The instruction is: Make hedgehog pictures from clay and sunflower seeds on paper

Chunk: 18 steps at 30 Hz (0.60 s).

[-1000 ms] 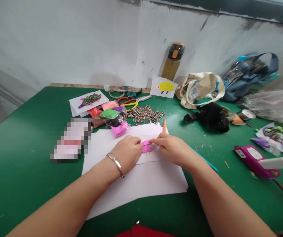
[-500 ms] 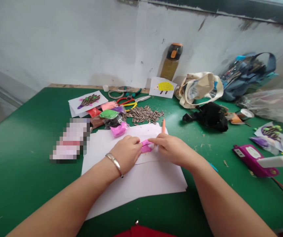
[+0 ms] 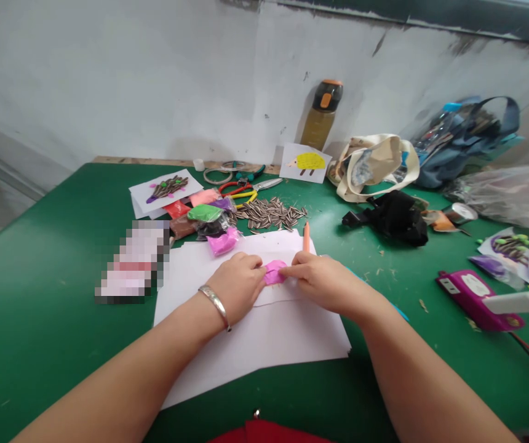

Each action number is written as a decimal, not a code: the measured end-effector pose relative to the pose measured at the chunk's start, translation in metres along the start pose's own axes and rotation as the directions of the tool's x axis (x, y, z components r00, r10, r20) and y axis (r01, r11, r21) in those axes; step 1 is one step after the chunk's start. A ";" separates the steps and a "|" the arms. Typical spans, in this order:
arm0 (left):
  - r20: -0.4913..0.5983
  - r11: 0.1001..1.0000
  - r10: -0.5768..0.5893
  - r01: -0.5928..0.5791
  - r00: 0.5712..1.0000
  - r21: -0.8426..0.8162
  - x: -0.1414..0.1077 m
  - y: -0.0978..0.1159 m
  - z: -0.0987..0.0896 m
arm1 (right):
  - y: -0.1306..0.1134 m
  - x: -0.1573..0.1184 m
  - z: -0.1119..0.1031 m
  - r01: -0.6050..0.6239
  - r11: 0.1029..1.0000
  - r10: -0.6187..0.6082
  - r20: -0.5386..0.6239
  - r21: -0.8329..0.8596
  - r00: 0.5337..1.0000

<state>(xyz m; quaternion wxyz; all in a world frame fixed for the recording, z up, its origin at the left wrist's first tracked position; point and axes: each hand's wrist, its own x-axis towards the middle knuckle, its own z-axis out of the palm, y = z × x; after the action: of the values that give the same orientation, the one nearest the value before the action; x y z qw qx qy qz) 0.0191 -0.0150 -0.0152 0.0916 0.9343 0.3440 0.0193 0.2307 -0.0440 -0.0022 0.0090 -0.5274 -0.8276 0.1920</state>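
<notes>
A flattened patch of pink clay (image 3: 274, 272) lies on a small white sheet on top of larger white paper (image 3: 250, 344). My left hand (image 3: 240, 285), with a silver bangle at the wrist, rests on the paper, its fingers close together and their tips at the clay's left edge. From the right, my right hand (image 3: 317, 277) presses the clay with its extended index finger, the other fingers curled. An orange pen (image 3: 306, 237) lies just beyond my right hand.
Sunflower seeds (image 3: 271, 214), clay packets (image 3: 205, 213), scissors (image 3: 267, 184) and pliers lie behind the paper. A phone (image 3: 130, 261) is at the left. Bags (image 3: 379, 166), a bottle (image 3: 322, 117) and a magenta device (image 3: 474, 298) stand farther right.
My right index finger has shifted slightly down and left onto the clay. The clay's upper part now looks flatter and rounder. My left hand has barely moved.
</notes>
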 end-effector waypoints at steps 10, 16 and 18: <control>0.008 1.000 -0.002 0.002 1.000 0.007 0.000 0.001 -0.001 | -0.010 0.002 0.002 -0.011 0.998 0.012 0.017 -0.058 1.000; 0.001 1.000 0.002 -0.002 1.000 0.007 0.000 0.001 0.000 | -0.004 0.000 0.000 -0.010 0.999 0.010 0.023 -0.034 1.000; -0.005 1.000 0.003 -0.003 1.000 -0.002 -0.001 0.000 0.000 | -0.004 0.000 0.000 -0.002 1.000 0.002 0.024 0.008 1.000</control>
<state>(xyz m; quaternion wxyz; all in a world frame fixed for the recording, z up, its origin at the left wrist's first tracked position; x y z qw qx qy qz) 0.0189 -0.0156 -0.0154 0.0915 0.9347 0.3428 0.0220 0.2278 -0.0455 -0.0005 0.0009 -0.5259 -0.8263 0.2016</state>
